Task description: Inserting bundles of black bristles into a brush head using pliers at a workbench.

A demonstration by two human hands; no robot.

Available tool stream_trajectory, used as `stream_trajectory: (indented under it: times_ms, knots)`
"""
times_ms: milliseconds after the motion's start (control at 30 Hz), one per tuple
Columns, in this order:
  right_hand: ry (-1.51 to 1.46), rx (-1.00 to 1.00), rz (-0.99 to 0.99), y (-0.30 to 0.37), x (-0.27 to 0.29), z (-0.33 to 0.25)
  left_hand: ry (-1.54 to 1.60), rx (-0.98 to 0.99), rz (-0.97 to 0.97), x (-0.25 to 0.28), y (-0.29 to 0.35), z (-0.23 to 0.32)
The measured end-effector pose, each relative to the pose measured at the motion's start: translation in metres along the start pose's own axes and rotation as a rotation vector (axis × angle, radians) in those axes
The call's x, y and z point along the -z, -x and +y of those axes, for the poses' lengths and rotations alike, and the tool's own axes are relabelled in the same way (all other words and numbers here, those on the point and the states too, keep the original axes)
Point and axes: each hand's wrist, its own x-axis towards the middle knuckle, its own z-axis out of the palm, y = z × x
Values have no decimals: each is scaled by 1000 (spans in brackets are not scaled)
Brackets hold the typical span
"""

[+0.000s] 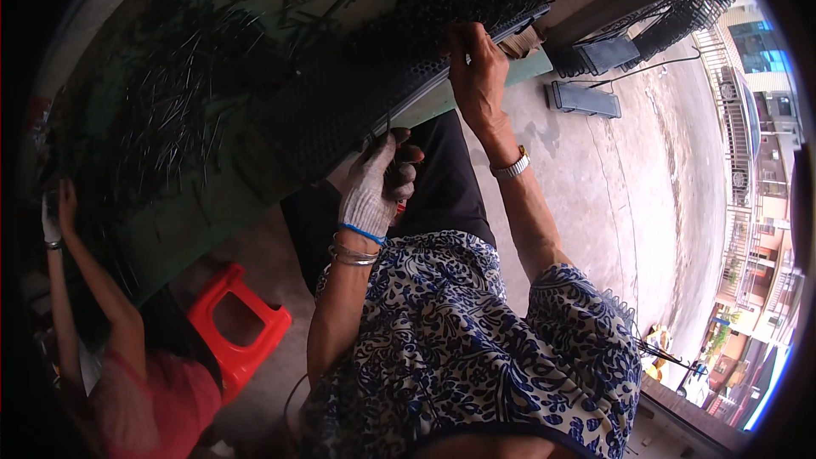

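A black perforated panel (340, 106) lies slantwise on the green table, with a dense mass of short black bristle-like pieces (446, 13) standing along its far part. My right hand (478, 76) is bare and closed in a pinch at the panel's right edge, beside the bristles. Whatever sits between its fingertips is hidden. Nearer to me, my left hand (378, 177), in a white knit glove with dark-stained fingers, is closed at the panel's near edge. A thin dark strip seems to rise from its fingertips, too small to name.
Loose black strips (183, 89) are heaped on the green table (204, 225) at left. A co-worker's hands (61, 211) reach to the table's far-left edge. A red plastic stool (240, 331) stands below. Dark bristled panels (586, 100) lie on the concrete floor at right.
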Motion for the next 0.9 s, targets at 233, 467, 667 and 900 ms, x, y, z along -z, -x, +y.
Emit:
stream_trajectory:
  times_ms: [233,467,667,900]
  knots:
    - [332,71,-153,6,-9,0,-46,-42,-20,-8,4,0]
    - [2,-268,-370,17,21,-27,-154,-98,66,-20,12,4]
    - [-604,-520,-553,21,39,-37,-103,-140,148,-26,1,3]
    - [-17,-127,33,7,27,-5,16,-50,-17,3,-1,2]
